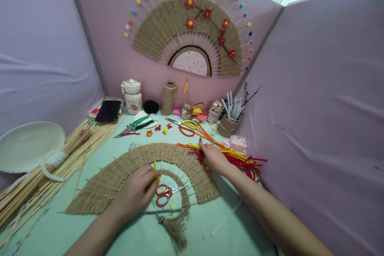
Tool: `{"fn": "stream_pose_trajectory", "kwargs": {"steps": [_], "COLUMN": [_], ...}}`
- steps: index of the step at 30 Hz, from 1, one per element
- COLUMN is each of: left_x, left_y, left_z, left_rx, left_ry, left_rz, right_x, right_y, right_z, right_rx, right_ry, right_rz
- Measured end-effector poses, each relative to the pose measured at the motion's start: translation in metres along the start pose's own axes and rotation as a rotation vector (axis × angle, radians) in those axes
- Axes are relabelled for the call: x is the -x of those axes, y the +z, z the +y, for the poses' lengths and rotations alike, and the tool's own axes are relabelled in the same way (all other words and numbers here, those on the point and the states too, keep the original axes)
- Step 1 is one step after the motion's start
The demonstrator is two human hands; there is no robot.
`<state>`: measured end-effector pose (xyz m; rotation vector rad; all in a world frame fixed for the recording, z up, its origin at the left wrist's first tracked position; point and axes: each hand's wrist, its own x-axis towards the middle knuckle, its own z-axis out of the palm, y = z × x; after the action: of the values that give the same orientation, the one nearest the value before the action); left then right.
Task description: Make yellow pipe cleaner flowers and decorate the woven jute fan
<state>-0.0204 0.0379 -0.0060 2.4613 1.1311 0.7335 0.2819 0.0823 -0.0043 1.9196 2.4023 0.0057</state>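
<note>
A woven twine fan [99,190] with thin stick ribs lies on the table. Over its inner edge, my left hand [136,190] is closed, with a short yellow pipe cleaner [155,165] at its fingertips. Small red-handled scissors [168,193] rest just right of that hand, on the fan's patterned half-round centre. My right hand [213,158] reaches to a pile of red, orange and yellow pipe cleaners [240,159] beyond the fan's right side. Its fingers are pinched together; what they grip is unclear. A twine tassel [175,230] hangs below the fan's centre.
Green-handled pruners [135,126], yellow-and-red scissors [184,125] and small pipe-cleaner flowers [158,127] lie behind the fan. A twine spool [169,98], a white jar [132,97] and a cup of glue sticks [229,122] stand farther back. Thin sticks [54,164] cover the left side.
</note>
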Motion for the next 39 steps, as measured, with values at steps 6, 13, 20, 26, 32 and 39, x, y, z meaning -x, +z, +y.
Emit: {"fn": "stream_pose_trajectory", "kwargs": {"steps": [6,13,20,26,32,39], "left_x": [-0.001,-0.001,0.000,0.001,0.002,0.004], "left_y": [0.000,0.000,0.000,-0.004,-0.005,-0.005], "left_z": [0.003,0.004,0.006,0.009,0.011,0.011], "left_rx": [-0.001,0.011,0.042,0.066,0.077,0.080], "left_ry": [0.011,0.016,0.006,-0.017,-0.023,-0.032], "left_rz": [-0.023,0.015,-0.043,-0.086,-0.084,-0.058], "right_x": [-0.020,-0.049,-0.061,-0.085,-0.125,-0.177], "right_y": [-0.021,-0.033,-0.032,-0.050,-0.055,-0.082], "right_z": [0.046,0.100,0.086,0.045,0.022,0.030], "right_rx": [-0.059,-0.113,-0.015,0.005,-0.102,-0.180], "right_ry": [0.250,0.447,0.530,0.330,0.218,0.082], "right_rz": [0.179,0.311,0.259,0.396,0.421,0.566]}}
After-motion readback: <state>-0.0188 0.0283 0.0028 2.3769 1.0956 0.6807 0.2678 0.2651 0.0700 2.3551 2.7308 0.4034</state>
